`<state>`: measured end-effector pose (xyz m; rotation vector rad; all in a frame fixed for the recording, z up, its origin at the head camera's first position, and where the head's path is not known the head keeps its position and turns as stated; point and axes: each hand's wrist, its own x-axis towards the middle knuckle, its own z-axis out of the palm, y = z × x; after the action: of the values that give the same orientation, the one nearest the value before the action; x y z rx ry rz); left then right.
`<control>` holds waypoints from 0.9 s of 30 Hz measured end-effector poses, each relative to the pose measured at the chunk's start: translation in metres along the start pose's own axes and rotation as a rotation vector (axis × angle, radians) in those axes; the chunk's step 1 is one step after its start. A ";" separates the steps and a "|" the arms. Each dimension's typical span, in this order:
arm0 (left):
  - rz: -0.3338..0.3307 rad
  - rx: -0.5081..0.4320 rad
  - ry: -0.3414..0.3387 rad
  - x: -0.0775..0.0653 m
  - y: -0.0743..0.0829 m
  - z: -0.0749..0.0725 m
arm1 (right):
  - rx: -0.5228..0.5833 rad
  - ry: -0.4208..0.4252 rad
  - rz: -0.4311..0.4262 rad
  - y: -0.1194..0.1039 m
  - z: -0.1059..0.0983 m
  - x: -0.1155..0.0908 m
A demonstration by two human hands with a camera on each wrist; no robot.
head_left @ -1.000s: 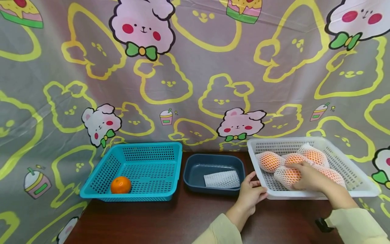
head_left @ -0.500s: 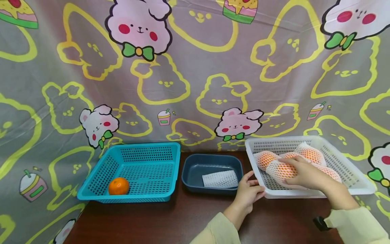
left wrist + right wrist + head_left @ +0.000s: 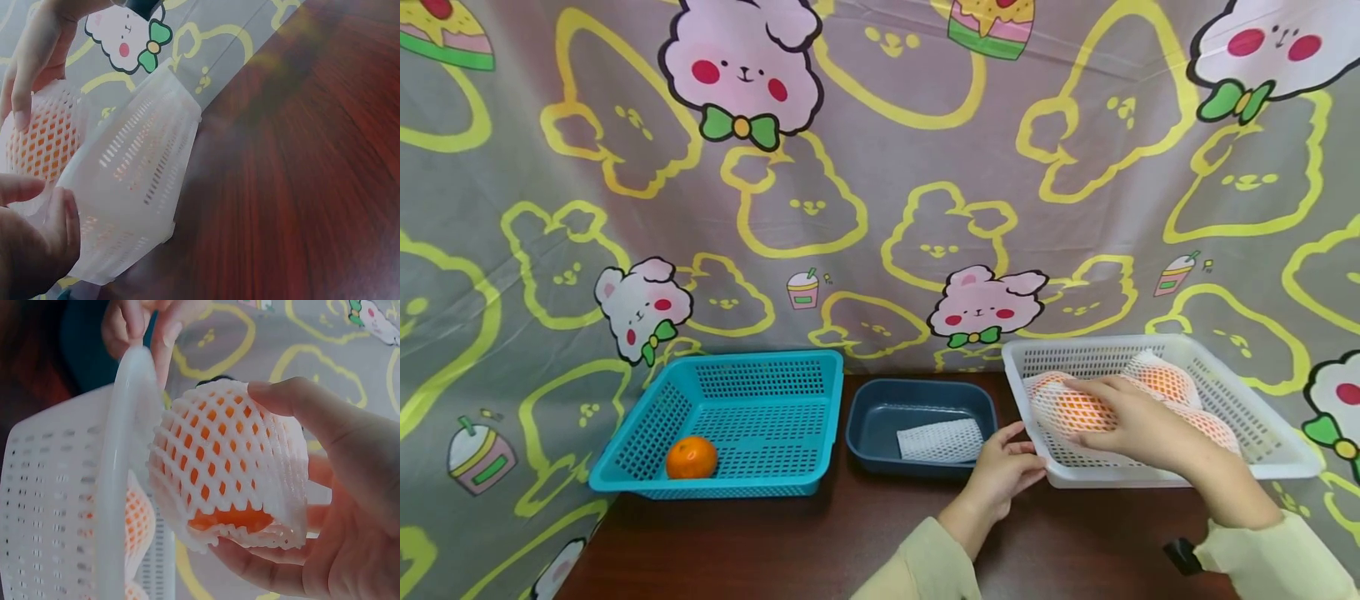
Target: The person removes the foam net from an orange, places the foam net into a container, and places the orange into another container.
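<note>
My right hand (image 3: 1138, 425) grips an orange in a white foam net (image 3: 219, 450), thumb on one side and fingers on the other. In the right wrist view this orange is raised beside the basket's rim, bare peel showing at the net's open end. The white basket (image 3: 1240, 400) holds several more netted oranges (image 3: 1161, 379), partly hidden behind my right hand. At its near left corner my left hand (image 3: 1000, 471) pinches the rim (image 3: 115, 475) between thumb and fingers. The left wrist view shows the netted orange (image 3: 44, 137) close to my left thumb.
A navy dish (image 3: 868, 417) stands left of the white basket, with a loose foam net (image 3: 940, 440) lying in it. Farther left, a teal basket (image 3: 715, 487) contains one bare orange (image 3: 692, 458). Behind everything hangs a patterned cloth (image 3: 850, 275); the tabletop (image 3: 760, 542) is dark wood.
My right hand has shifted left with the netted orange, now covering the orange at the basket's left side. My left hand stays at the corner, shifted slightly toward me.
</note>
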<state>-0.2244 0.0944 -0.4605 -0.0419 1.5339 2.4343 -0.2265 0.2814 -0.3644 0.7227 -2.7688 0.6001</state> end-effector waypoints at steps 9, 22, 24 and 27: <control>-0.023 0.052 -0.087 -0.004 0.017 -0.021 | 0.029 0.011 -0.021 -0.022 0.004 0.003; -0.077 0.083 -0.304 -0.022 0.026 -0.073 | 0.034 0.079 -0.136 -0.051 0.032 0.003; -0.079 0.099 -0.317 -0.026 0.026 -0.080 | 0.058 0.073 -0.133 -0.054 0.040 0.003; -0.084 0.115 -0.314 -0.032 0.027 -0.090 | 0.084 0.078 -0.137 -0.058 0.054 0.003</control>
<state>-0.2103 -0.0026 -0.4714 0.2783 1.4918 2.1601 -0.2053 0.2104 -0.3930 0.8790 -2.6113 0.7041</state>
